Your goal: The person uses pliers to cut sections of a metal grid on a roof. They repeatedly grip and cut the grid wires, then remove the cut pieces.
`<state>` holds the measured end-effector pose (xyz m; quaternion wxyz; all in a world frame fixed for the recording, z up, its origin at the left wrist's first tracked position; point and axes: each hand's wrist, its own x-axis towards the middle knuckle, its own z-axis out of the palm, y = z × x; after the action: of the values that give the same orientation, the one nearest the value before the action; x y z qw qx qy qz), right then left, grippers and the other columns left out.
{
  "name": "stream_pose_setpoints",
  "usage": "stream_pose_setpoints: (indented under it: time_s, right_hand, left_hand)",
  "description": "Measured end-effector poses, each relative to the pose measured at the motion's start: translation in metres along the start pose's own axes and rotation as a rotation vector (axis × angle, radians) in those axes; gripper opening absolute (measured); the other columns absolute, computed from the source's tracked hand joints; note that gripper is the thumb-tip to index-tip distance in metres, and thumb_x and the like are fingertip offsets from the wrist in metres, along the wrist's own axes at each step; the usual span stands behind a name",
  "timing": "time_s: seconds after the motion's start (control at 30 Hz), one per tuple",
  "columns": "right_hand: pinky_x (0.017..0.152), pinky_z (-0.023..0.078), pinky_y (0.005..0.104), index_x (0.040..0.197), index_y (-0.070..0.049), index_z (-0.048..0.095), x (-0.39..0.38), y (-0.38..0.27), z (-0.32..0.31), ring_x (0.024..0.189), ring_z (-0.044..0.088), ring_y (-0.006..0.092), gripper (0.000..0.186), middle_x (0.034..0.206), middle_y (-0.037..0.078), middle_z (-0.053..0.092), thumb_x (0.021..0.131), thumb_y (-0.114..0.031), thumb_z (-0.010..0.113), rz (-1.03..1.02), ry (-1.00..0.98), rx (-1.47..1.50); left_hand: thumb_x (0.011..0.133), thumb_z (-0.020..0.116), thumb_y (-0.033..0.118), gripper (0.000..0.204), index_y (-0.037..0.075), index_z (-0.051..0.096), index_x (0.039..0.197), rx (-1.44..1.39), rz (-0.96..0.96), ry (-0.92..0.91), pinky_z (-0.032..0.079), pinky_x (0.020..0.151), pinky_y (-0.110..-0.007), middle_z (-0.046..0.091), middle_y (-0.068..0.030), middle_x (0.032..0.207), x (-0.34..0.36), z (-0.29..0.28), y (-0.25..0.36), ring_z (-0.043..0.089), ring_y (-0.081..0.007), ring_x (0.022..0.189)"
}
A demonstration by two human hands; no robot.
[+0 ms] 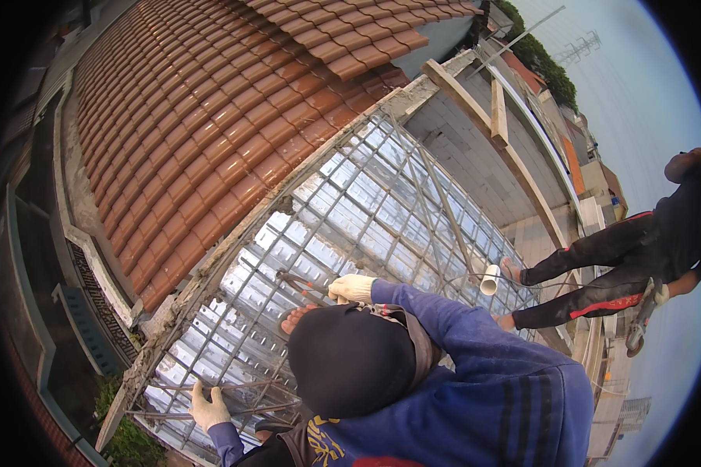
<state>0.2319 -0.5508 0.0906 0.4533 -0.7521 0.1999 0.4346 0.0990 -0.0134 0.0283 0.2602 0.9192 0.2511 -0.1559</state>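
Neither of my own hands shows. A co-worker in a blue jacket (475, 389) and a dark head covering (350, 362) bends over a grid of steel reinforcing bars (343, 206). One of this person's gloved hands (353, 289) is closed around dark pincers (294, 279), whose jaws lie by the bars. The other gloved hand (209, 406) rests at bars near the lower left edge, thumb and fingers apart. Bare toes (296, 317) show beside the head. Shiny corrugated metal sheets (249, 284) lie under the grid.
A second co-worker (623, 268) stands at the right, with a tool (640, 319) by a gloved hand. Near the feet is a white pipe piece (489, 280). Brown roof tiles (210, 132) border the grid's rough concrete edge (288, 187). Timber beams (498, 148) cross beyond.
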Motion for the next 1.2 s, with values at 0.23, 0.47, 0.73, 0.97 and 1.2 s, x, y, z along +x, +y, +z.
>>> stream_pose_setpoints:
  time_s: [0.23,0.47,0.73,0.97,1.2]
  right_hand:
    - [0.072,0.059,0.0425,0.111,-0.001,0.077,0.034,0.034,-0.005,0.081,0.075,0.0300,0.034,0.094,0.014,0.078,0.101,-0.032,0.066,-0.144,-0.055,-0.181]
    - [0.088,0.059,0.0500,0.110,-0.005,0.077,0.073,0.062,-0.008,0.100,0.075,0.0419,0.026,0.100,0.017,0.075,0.091,-0.023,0.075,-0.516,-0.044,-0.966]
    - [0.091,0.059,0.0495,0.113,-0.007,0.076,0.062,0.049,-0.008,0.104,0.074,0.0409,0.026,0.106,0.017,0.074,0.094,-0.024,0.072,-0.580,-0.049,-0.938]
    - [0.096,0.058,0.0486,0.122,-0.007,0.075,0.070,0.060,-0.017,0.114,0.074,0.0418,0.027,0.116,0.020,0.075,0.103,-0.021,0.064,-0.714,-0.088,-0.889]
    - [0.080,0.056,0.0481,0.113,-0.004,0.077,0.092,0.067,-0.043,0.095,0.075,0.0376,0.034,0.102,0.019,0.078,0.098,-0.033,0.071,-0.558,-0.060,-0.657]
  left_hand:
    - [0.097,0.085,0.032,0.060,0.009,0.070,0.150,-0.023,-0.010,-0.004,0.033,0.133,-0.054,0.075,-0.0156,0.147,-0.002,-0.004,0.006,0.071,-0.0355,0.134]
    - [0.098,0.083,0.030,0.060,0.007,0.069,0.151,-0.050,0.002,-0.016,0.033,0.132,-0.055,0.074,-0.0165,0.147,-0.003,-0.005,0.007,0.070,-0.0355,0.136]
    - [0.096,0.081,0.031,0.064,0.008,0.068,0.153,0.035,0.033,0.010,0.052,0.117,-0.049,0.073,-0.0183,0.149,-0.002,-0.006,0.007,0.069,-0.0419,0.137]
    - [0.096,0.083,0.026,0.062,0.006,0.068,0.152,-0.015,-0.002,-0.008,0.044,0.124,-0.049,0.074,-0.0190,0.148,-0.003,-0.002,-0.004,0.069,-0.0383,0.136]
    - [0.094,0.080,0.027,0.059,0.006,0.070,0.148,-0.065,0.122,0.048,0.056,0.113,-0.050,0.075,-0.0221,0.144,0.007,0.003,0.031,0.073,-0.0419,0.130]
